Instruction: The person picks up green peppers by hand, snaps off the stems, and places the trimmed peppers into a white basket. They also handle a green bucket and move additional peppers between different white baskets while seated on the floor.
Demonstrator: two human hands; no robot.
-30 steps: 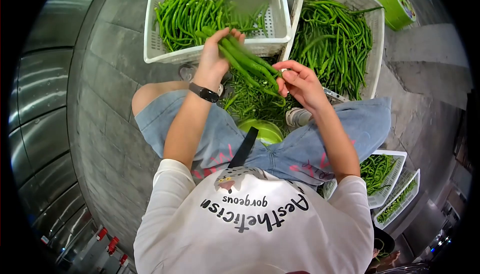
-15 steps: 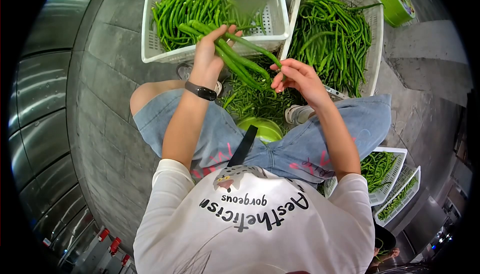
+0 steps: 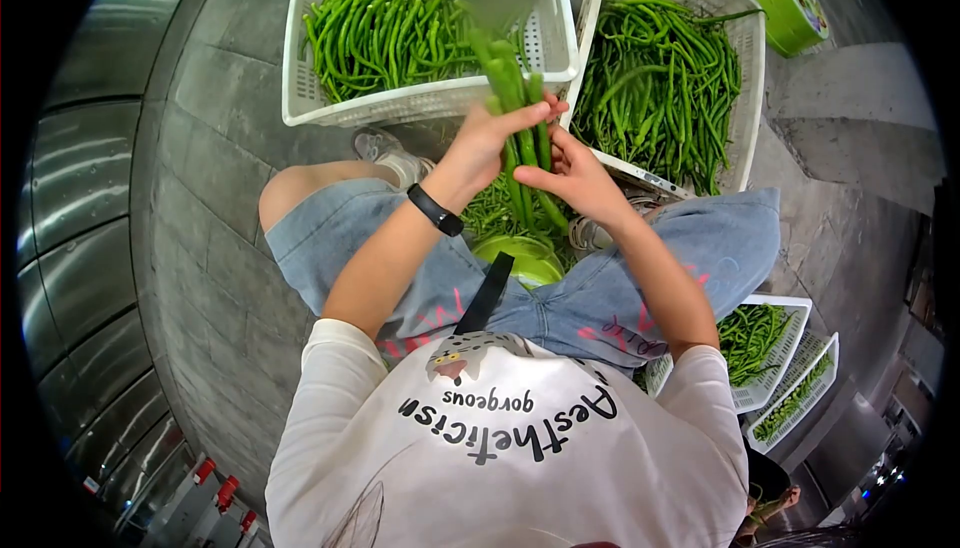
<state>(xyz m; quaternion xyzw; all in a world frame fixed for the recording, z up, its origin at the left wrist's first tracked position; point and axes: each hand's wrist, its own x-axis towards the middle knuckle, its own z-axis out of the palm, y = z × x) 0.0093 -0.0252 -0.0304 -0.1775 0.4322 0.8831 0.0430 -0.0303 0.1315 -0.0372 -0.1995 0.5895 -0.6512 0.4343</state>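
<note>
A bunch of long green peppers (image 3: pixel 526 153) stands nearly upright between my hands, its upper ends blurred. My left hand (image 3: pixel 487 144) is wrapped round the bunch from the left, a dark band on its wrist. From the right, my right hand (image 3: pixel 577 176) has its fingers and thumb pressed on the same peppers. Beyond my hands, a white basket (image 3: pixel 440 91) at the upper left holds green peppers lined up. Another white basket (image 3: pixel 752 118) to its right is heaped with thinner green peppers.
Small green pieces (image 3: pixel 492 210) lie on the floor between my legs, behind a light-green stool (image 3: pixel 530 259). A green tub (image 3: pixel 789 15) stands at the upper right. Stacked white baskets (image 3: pixel 795 366) sit at lower right, near part of another person (image 3: pixel 770 508).
Both hands have come closer together, my left hand moving right with the bunch. The peppers have turned from slanted to nearly upright, and my right hand now closes on the bunch.
</note>
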